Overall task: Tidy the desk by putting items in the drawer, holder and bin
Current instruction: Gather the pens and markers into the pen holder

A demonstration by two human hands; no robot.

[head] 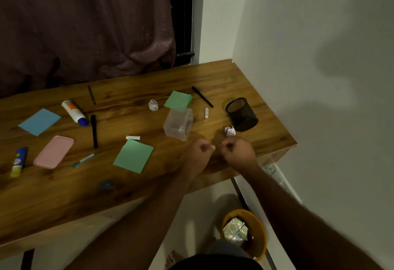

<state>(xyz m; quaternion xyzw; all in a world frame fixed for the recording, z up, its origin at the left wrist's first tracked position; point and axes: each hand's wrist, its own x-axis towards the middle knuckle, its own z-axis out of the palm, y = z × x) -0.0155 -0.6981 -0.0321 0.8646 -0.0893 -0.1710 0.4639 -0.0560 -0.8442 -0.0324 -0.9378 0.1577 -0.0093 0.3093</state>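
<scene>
Presently both hands hover close together over the near right part of the wooden desk (213, 77). Left hand (199, 152): fingers curled inward, thumb tip showing pale at the gap between the hands; whether it pinches anything cannot be told. Right hand (238, 151): fingers likewise curled, knuckles up; contents, if any, not visible. Just beyond the right hand lies a crumpled paper ball (229, 130), touching or nearly touching the base of the black mesh holder (242, 113), which stands upright near the desk's right edge. A clear plastic box (178, 124) sits just beyond the left hand. Behind it: a green sticky pad (178, 99), a second paper ball (153, 105), a black pen (202, 96) and a small white tube (206, 113) between box and holder. Nearer: a larger green pad (133, 156), with a white eraser-like stick (133, 137) at its far corner. Leftward: a black marker (94, 131), a thin dark pencil (91, 95), a white bottle with blue cap (75, 113), a blue pad (39, 122), a pink case (54, 151), a teal pen (85, 159), a glue stick (19, 161). On the floor below the desk's right end, an orange bin (261, 227) holds crumpled wrapping.
</scene>
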